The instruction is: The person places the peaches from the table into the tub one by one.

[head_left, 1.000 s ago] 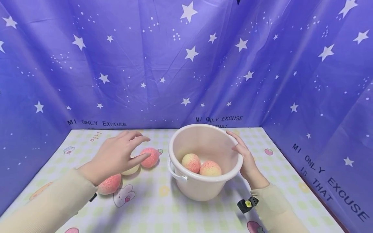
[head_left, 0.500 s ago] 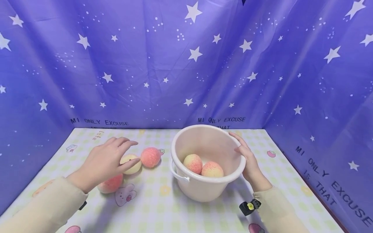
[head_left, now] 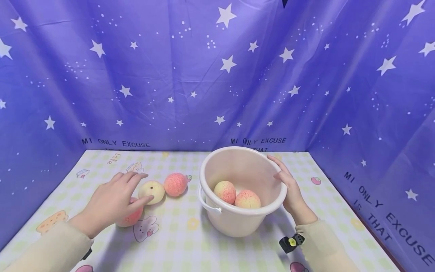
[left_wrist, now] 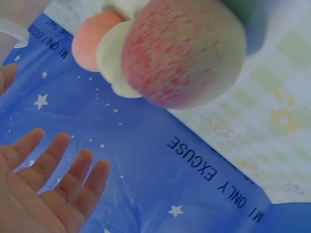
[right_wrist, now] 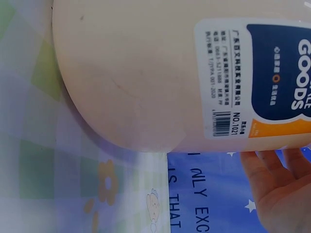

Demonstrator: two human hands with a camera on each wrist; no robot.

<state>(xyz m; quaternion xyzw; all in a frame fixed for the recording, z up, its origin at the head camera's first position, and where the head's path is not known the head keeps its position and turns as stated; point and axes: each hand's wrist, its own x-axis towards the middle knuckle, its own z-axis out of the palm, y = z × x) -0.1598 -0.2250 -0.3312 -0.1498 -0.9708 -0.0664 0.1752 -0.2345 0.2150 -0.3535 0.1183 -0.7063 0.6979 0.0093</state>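
Observation:
My left hand (head_left: 110, 202) hovers over a pinkish-red peach (head_left: 131, 217) on the table, its fingers spread and slightly bent, holding nothing. That peach is partly covered by the hand in the head view and looms large in the left wrist view. Beside it lie a pale yellow peach (head_left: 151, 192), overlapped by the thumb tip, and a pink peach (head_left: 175, 184). My right hand (head_left: 292, 192) grips the far right side of a beige bucket (head_left: 234, 223), thumb at the rim and fingers against the outer wall. Inside sit two yellow-and-red peaches, one on the left (head_left: 225, 192) and one on the right (head_left: 247, 199).
A checked cloth (head_left: 176, 245) with cartoon prints covers the table. Purple star-patterned curtains (head_left: 190, 75) enclose the back and sides. The bucket's white handle (head_left: 209, 206) hangs down at its left front. A printed label (right_wrist: 233, 82) shows on the bucket's wall.
My left hand has drawn back to the left and lower, uncovering the pale yellow peach and now overlapping the nearest peach. My right hand keeps its grip on the bucket.

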